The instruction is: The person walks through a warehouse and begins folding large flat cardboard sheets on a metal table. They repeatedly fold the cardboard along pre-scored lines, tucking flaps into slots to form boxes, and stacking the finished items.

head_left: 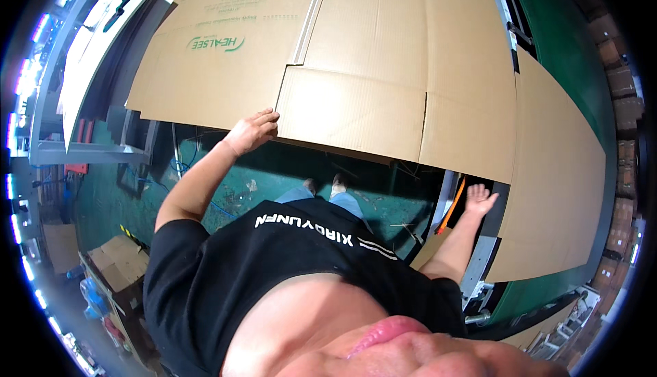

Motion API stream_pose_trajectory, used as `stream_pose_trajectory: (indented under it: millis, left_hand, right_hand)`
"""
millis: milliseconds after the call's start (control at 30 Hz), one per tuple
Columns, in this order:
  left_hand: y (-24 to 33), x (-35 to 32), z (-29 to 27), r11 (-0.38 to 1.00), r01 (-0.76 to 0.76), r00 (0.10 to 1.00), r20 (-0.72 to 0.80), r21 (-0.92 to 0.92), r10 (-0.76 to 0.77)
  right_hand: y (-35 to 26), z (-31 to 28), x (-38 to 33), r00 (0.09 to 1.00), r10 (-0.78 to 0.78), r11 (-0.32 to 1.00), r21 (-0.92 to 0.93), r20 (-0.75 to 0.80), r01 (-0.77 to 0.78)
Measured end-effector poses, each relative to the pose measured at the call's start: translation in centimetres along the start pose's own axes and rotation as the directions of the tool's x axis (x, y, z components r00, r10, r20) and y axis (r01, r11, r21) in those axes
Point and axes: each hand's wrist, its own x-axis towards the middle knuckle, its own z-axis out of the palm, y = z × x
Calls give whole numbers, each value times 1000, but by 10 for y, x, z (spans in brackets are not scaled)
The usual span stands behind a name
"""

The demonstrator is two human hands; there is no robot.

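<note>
A large flat brown cardboard sheet (356,55) with creased flaps lies in front of me on a work surface. My left hand (253,130) grips the near edge of this sheet, fingers curled over it. My right hand (479,199) is held with fingers spread, holding nothing, just below the sheet's right flap and next to a second cardboard sheet (554,185). An orange strip (452,206) runs along a metal rail just left of that hand.
The green floor (274,178) shows below the sheet, with my feet (321,186) on it. White panels (96,41) lean at the upper left. Open brown boxes (120,260) sit at the lower left. A grey metal machine frame (479,267) stands at the right.
</note>
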Motion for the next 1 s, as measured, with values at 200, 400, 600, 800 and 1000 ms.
stream_pose_trajectory:
  millis: [200, 400, 600, 800, 1000]
  left_hand:
    - [-1, -2, 6, 999, -12, 1000, 3, 48, 12]
    - [-5, 1, 3, 999, -45, 999, -23, 11, 46]
    - [-13, -5, 12, 996, -86, 987, -136, -25, 82]
    - [-11, 3, 12, 988, -153, 972, -185, -13, 148]
    - [-18, 19, 9, 976, -215, 971, -116, -25, 211]
  right_hand:
    - [-102, 130, -40, 878, -473, 814, -347, 66, 465]
    - [-91, 260, -302, 207, -739, 322, 67, 641, 944]
    - [86, 289, -411, -396, -70, 65, 400, 916, 914]
    - [252, 262, -403, -441, 259, -136, 484, 859, 864]
    - [273, 259, -389, -412, 293, -138, 464, 863, 875]
